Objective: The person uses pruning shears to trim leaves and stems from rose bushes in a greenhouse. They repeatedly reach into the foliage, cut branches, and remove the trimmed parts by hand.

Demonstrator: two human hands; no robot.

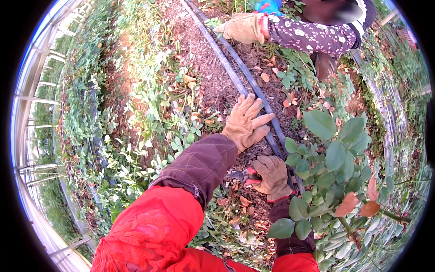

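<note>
My left hand (247, 122), in a tan work glove, lies over one of two dark irrigation pipes (224, 61) with its fingers spread. Below it, my right hand (271, 176), also gloved, is closed around the red handles of a pair of pruning shears (247, 176). The metal blades point left, over leaf litter. Whether the blades are apart is hard to tell. A rose stem with green and some brown leaves (334, 154) stands beside my right hand and partly covers my right forearm and the pipes.
Across the bed, a co-worker's gloved hand (243, 28) reaches over the pipes, with a flowered sleeve (309, 35) behind it; a blue glove (268, 6) shows beside it. Low leafy plants (136, 159) grow on the left. Greenhouse framing (37, 100) lines the left rim.
</note>
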